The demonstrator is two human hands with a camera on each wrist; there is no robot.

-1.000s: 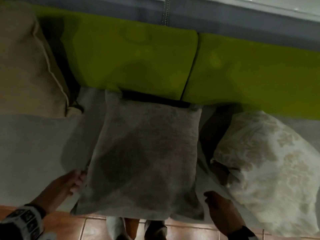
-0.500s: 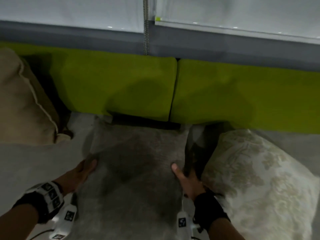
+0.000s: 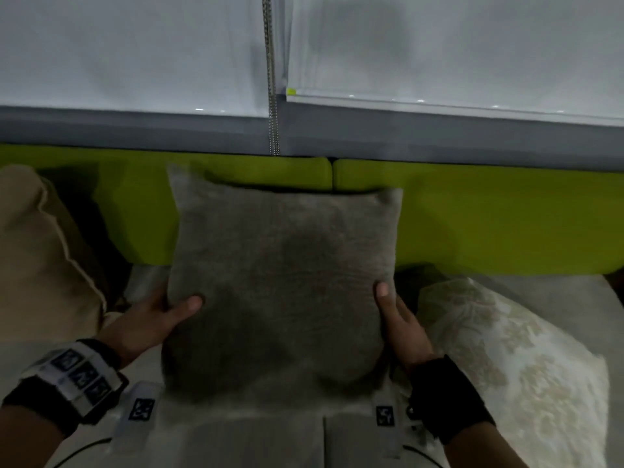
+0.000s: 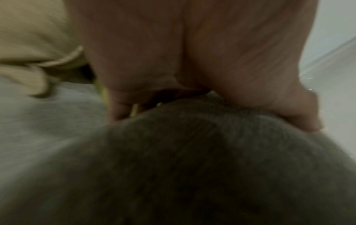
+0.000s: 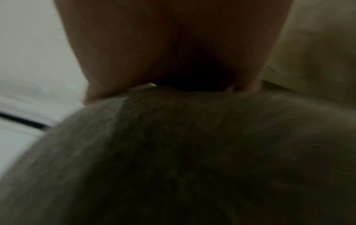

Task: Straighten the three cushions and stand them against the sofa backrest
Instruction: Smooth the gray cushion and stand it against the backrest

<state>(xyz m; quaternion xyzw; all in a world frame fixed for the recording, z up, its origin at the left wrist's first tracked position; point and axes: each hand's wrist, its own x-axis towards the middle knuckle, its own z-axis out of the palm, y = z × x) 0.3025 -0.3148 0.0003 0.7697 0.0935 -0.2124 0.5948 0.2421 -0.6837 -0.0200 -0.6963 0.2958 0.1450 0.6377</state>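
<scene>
A grey cushion (image 3: 283, 282) stands raised in the middle of the sofa, its top edge level with the green backrest (image 3: 489, 217). My left hand (image 3: 158, 315) grips its left side, thumb on the front and fingers behind. My right hand (image 3: 398, 319) grips its right side the same way. Both wrist views show a palm pressed on the grey cushion (image 4: 192, 167) (image 5: 192, 159). A tan cushion (image 3: 37, 258) leans at the left. A cream floral cushion (image 3: 513, 359) lies flat on the seat at the right.
The grey sofa seat (image 3: 256, 440) runs along the bottom of the head view. White roller blinds (image 3: 135, 52) with a bead chain (image 3: 271, 96) hang above a grey wall strip behind the backrest.
Both hands took hold of the grey cushion's sides and lifted it from lying flat on the seat up against the backrest. The head view has tilted upward.
</scene>
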